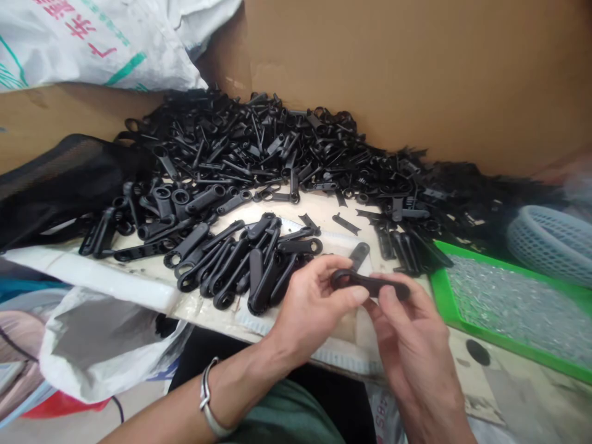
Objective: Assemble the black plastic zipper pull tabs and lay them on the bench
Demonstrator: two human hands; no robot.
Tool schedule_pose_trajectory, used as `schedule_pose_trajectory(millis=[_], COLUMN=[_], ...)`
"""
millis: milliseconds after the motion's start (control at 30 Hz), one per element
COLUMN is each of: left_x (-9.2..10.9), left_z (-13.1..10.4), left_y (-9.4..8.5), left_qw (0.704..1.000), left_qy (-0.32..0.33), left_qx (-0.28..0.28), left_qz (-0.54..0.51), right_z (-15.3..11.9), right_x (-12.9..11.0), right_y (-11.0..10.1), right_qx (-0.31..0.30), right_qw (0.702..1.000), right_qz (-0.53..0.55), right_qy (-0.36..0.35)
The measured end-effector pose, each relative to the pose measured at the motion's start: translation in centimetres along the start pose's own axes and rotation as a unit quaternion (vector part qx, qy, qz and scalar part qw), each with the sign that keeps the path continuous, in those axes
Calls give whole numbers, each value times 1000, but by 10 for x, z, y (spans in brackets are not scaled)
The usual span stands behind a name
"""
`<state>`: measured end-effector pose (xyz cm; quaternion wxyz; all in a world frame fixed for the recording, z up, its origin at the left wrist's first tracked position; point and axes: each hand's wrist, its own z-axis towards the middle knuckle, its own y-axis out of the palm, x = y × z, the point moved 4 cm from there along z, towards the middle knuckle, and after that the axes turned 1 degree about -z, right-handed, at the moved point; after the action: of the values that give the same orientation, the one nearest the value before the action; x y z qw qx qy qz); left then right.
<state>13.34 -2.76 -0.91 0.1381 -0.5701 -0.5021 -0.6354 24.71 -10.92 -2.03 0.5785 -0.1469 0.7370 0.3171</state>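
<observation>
A black plastic part [372, 284] with a ring at one end is held between both hands above the table's front edge. My left hand [312, 302] pinches its ring end with thumb and fingers. The other, rounded end is gripped by my right hand [411, 333], thumb on top. Just behind the held part, another flat black piece [359, 254] shows, its lower end hidden. Left of my hands lies a group of similar black ringed parts [254, 259] on the pale table [208, 313].
A large heap of black parts [259, 142] lines the cardboard wall [416, 74]. To the right are a green tray [444, 296] of small clear pieces and a blue basket [555, 240]. White sacks [111, 43] hang over the upper left; an open white bag [106, 345] sits lower left.
</observation>
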Motion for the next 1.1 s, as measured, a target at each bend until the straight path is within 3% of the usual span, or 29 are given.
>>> schedule_pose_trajectory(millis=[100,200,300,367,433,500,567,633,800,1000,1100], left_x=[-5,-14,-18,-16,-11,-7,-6,-4,-5,-20,-24], left_z=[-3,-6,-6,-4,-3,-5,-8,-12,-16,-16,-15], left_y=[5,14,13,7,1,-3,-3,-1,0,-7,-7], left_qw=[993,988,989,996,998,982,957,935,892,894,883], left_qy=[-18,-35,-54,-48,-15,10,13,32,93,97,92], left_qx=[-5,-49,-44,-35,-49,-90,-143,-185,-220,-209,-207], left_qz=[-116,-145,-127,-69,42,165,251,302,383,385,411], right_z=[-8,-18,-24,-24,-19,-12,-6,-1,4,-5,-6], right_x=[8,18,21,19,11,-2,-12,-17,-16,-10,-11], right_y=[3,12,16,8,-8,-19,-17,-8,4,1,0], right_qx=[29,25,-60,-107,-71,-25,-60,-143,-246,-236,-220], right_qw=[998,991,989,985,974,964,968,961,908,864,857], right_qz=[39,99,64,-53,-199,-265,-242,-232,-335,-427,-440], right_qy=[44,83,116,124,81,3,-38,-36,-49,-127,-155])
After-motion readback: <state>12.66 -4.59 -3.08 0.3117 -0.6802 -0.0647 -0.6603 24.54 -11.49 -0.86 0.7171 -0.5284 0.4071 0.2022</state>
